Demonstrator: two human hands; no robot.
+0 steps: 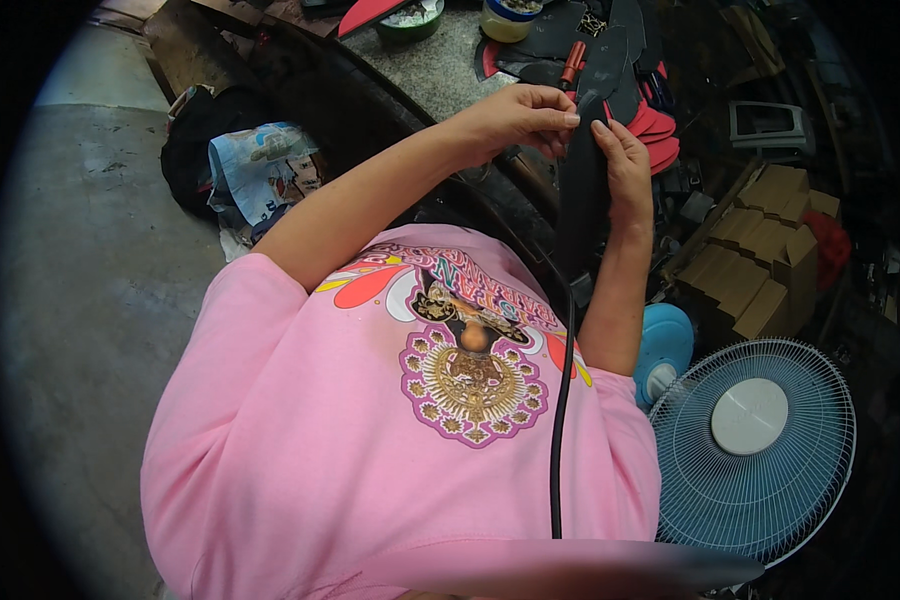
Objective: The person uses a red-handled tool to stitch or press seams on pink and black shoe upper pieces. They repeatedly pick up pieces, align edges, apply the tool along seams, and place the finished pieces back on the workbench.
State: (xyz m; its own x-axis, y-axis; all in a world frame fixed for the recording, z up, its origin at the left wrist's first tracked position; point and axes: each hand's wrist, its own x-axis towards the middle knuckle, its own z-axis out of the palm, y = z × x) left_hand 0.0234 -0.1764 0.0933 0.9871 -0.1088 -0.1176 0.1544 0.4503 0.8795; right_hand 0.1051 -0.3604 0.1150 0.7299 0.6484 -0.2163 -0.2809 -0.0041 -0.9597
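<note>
A long, dark, insole-shaped piece is held upright in front of my chest. My right hand grips its right edge, with the thumb on the near face and the other fingers partly hidden behind. Close to its upper left edge, my left hand is closed in a pinch; what lies between the fingertips is too small to make out. Past my hands, several black insoles lie overlapped on the bench, and red ones fan out at the right. A red-handled tool rests among them.
A green bowl and a yellowish tub with a blue rim stand on the speckled benchtop. Cardboard boxes and a fan are at my right. A black cable runs down my pink shirt. Cloths and bags lie left.
</note>
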